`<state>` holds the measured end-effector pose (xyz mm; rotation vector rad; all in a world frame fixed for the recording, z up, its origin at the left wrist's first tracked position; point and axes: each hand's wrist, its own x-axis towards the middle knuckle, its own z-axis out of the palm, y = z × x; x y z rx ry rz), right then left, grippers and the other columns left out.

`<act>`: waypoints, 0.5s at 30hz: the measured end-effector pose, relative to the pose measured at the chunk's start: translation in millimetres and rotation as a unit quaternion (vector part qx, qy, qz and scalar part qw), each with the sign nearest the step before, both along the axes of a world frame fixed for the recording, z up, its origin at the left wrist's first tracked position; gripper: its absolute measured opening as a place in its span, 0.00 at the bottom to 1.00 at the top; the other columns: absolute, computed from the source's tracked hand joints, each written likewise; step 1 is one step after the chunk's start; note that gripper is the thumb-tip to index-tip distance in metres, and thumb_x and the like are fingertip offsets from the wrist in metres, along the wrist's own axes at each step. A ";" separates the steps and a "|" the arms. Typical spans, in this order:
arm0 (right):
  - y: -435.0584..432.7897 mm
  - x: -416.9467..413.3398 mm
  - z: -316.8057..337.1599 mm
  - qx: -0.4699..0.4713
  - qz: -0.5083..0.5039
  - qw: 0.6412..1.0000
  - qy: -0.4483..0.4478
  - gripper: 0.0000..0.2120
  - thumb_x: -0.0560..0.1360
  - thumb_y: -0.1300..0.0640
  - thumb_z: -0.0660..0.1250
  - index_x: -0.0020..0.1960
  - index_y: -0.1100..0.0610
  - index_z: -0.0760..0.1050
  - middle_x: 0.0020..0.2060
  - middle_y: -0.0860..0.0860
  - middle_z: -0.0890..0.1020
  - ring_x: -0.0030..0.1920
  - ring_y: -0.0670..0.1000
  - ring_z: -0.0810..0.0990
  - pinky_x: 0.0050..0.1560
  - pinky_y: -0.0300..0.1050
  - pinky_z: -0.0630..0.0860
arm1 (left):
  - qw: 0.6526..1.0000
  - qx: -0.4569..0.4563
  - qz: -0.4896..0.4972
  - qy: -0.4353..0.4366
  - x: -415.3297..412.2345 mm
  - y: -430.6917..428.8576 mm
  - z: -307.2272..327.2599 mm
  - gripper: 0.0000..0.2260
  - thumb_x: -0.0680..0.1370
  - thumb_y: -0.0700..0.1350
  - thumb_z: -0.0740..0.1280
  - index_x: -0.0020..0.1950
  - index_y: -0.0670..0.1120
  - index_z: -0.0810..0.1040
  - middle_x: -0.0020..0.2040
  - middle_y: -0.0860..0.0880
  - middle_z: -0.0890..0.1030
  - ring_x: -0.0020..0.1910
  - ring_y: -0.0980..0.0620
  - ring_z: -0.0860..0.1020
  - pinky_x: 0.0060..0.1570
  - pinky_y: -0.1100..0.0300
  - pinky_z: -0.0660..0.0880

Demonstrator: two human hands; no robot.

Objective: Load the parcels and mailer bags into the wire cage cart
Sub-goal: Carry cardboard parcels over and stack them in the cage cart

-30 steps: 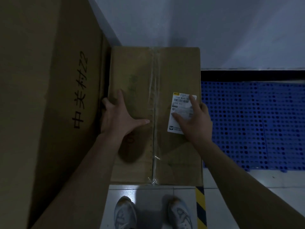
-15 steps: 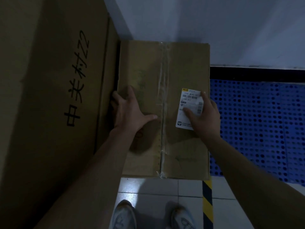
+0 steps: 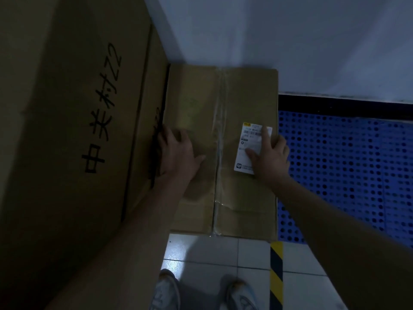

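Nearest the viewer, two pale trainers [image 3: 166,291] stand on a white tiled floor [image 3: 223,251] beside a yellow-and-black hazard stripe [image 3: 276,271]. Both bare forearms reach forward to a brown rectangular cardboard parcel [image 3: 245,198], which lies flat just beyond the feet, its near edge over the tiles. A strip of clear tape [image 3: 220,108] seals its top along the centre seam, and a white printed shipping label [image 3: 250,135] sits near its right edge. The left hand [image 3: 178,153] lies palm-down on the top, thumb spread, outer fingers hooked over the left edge into the dark gap. The right hand [image 3: 270,155] sets thumb and forefinger on the label while its other fingers bend over the right edge. A tall brown cardboard carton [image 3: 67,108] with black handwritten characters stands against the parcel's left side. To the right lies a blue perforated plastic pallet [image 3: 346,164]; behind, a white wall [image 3: 290,41].
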<state>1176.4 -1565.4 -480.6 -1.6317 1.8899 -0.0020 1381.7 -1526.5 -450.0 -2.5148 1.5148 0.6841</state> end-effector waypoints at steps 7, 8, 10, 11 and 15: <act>46.2 15.5 56.6 0.065 0.056 0.995 0.054 0.27 0.79 0.52 0.64 0.76 0.50 0.62 0.79 0.58 0.44 0.79 0.63 0.41 0.74 0.66 0.58 | 1.000 0.018 0.009 0.023 -17.2 57.8 65.3 0.23 0.78 0.56 0.63 0.71 0.47 0.72 0.78 0.37 0.56 0.76 0.38 0.57 0.73 0.47 0.61; 55.2 13.4 70.5 0.069 0.064 0.994 0.049 0.27 0.78 0.52 0.64 0.76 0.51 0.63 0.79 0.58 0.45 0.79 0.62 0.43 0.74 0.66 0.60 | 1.000 0.009 -0.001 0.020 -17.5 66.3 82.7 0.24 0.78 0.55 0.63 0.72 0.47 0.71 0.78 0.38 0.57 0.75 0.39 0.58 0.72 0.48 0.62; 73.2 5.2 105.5 0.053 0.071 0.995 0.038 0.28 0.78 0.52 0.66 0.76 0.51 0.64 0.80 0.57 0.47 0.79 0.61 0.45 0.73 0.65 0.62 | 0.999 -0.005 -0.021 0.025 -18.5 79.4 124.7 0.27 0.78 0.54 0.63 0.75 0.47 0.66 0.77 0.38 0.59 0.73 0.40 0.61 0.70 0.50 0.63; 80.2 -1.1 126.4 0.043 0.074 0.996 0.040 0.30 0.78 0.53 0.66 0.77 0.50 0.62 0.80 0.56 0.46 0.79 0.61 0.45 0.73 0.65 0.62 | 0.999 -0.018 -0.028 0.036 -18.6 83.8 147.9 0.27 0.78 0.53 0.63 0.75 0.46 0.66 0.76 0.38 0.62 0.71 0.40 0.64 0.67 0.51 0.64; 94.4 -19.4 223.5 0.034 0.118 0.988 0.089 0.33 0.79 0.53 0.63 0.80 0.47 0.53 0.80 0.55 0.46 0.79 0.59 0.47 0.74 0.65 0.60 | 0.992 -0.077 0.021 0.093 -19.9 94.8 264.2 0.17 0.79 0.53 0.64 0.64 0.46 0.73 0.60 0.45 0.75 0.52 0.46 0.77 0.50 0.57 0.74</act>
